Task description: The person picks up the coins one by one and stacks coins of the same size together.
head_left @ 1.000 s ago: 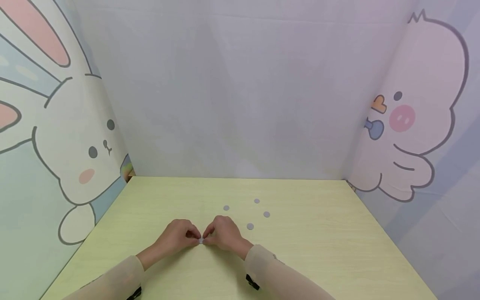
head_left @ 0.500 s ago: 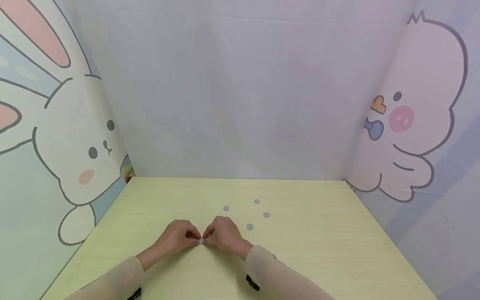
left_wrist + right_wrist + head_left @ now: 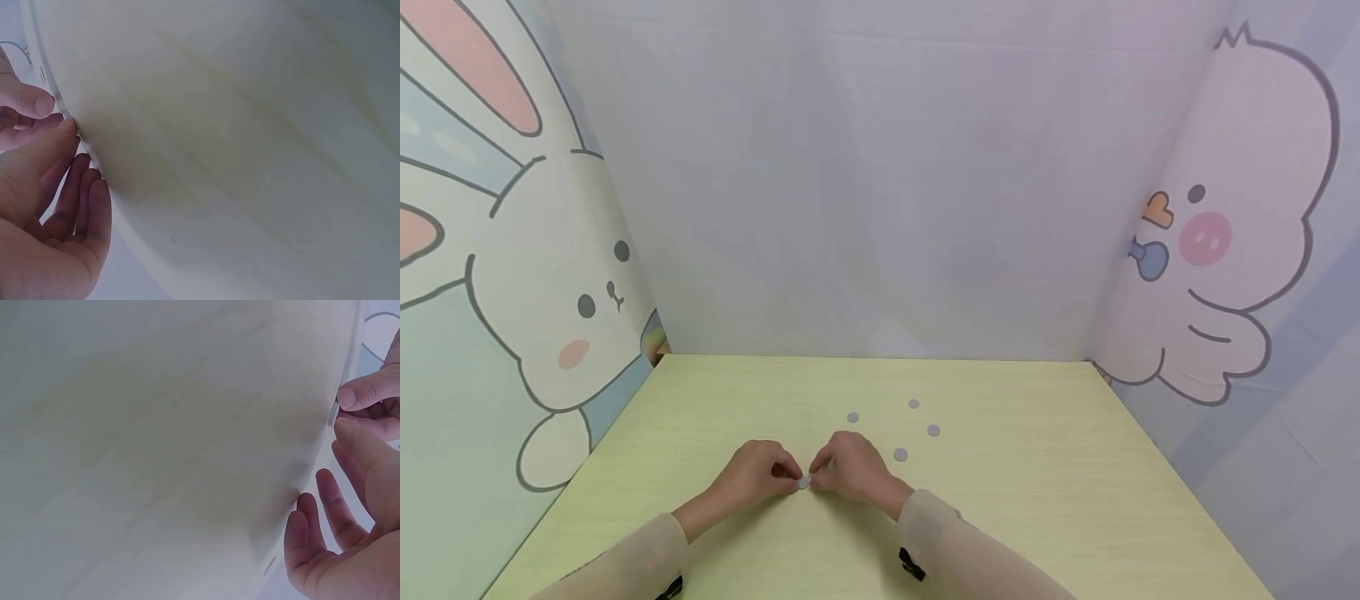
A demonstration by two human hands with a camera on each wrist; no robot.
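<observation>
Small round grey discs that look like coins lie on a pale wooden table. Near the front left, my left hand (image 3: pixel 756 475) pinches the left edge of a coin (image 3: pixel 803 482) between thumb and forefinger. My right hand (image 3: pixel 853 471) faces it, thumb and forefinger together at the coin's right edge. In the right wrist view a thin silvery edge of the coins (image 3: pixel 333 415) shows between both hands' fingertips, looking like more than one layer. The fingers largely cover what they hold. In the left wrist view the left thumb (image 3: pixel 62 134) meets the table surface.
Several loose coins lie beyond and to the right of the hands: one coin (image 3: pixel 852 417) at the left, one (image 3: pixel 913 403) farthest back, one (image 3: pixel 933 431) rightmost and one (image 3: pixel 901 455) nearest. A hanging cloth (image 3: pixel 880 208) with cartoon figures encloses the table's back and sides.
My right hand has shifted slightly to the right, so more of the coin shows between the two hands. The left hand and the loose coins have stayed in place.
</observation>
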